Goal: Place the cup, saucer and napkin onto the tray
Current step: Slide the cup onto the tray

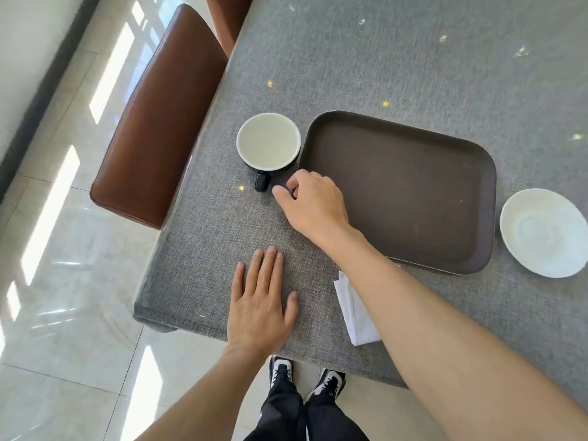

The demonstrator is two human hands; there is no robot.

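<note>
A black cup (269,142) with a white inside stands on the grey table, just left of the brown tray (397,192), its handle turned toward me. My right hand (313,206) hovers beside the handle, thumb and fingers apart, holding nothing. My left hand (259,302) lies flat on the cloth near the table's front edge. A white saucer (544,232) sits to the right of the tray. A folded white napkin (354,308) lies in front of the tray, partly hidden under my right forearm. Nothing lies in the tray.
The grey table (381,58) stretches away behind the tray. A brown leather chair (159,122) stands against the table's left edge, with a second one behind it. The table's front-left corner is close to my left hand. My feet show on the tiled floor below.
</note>
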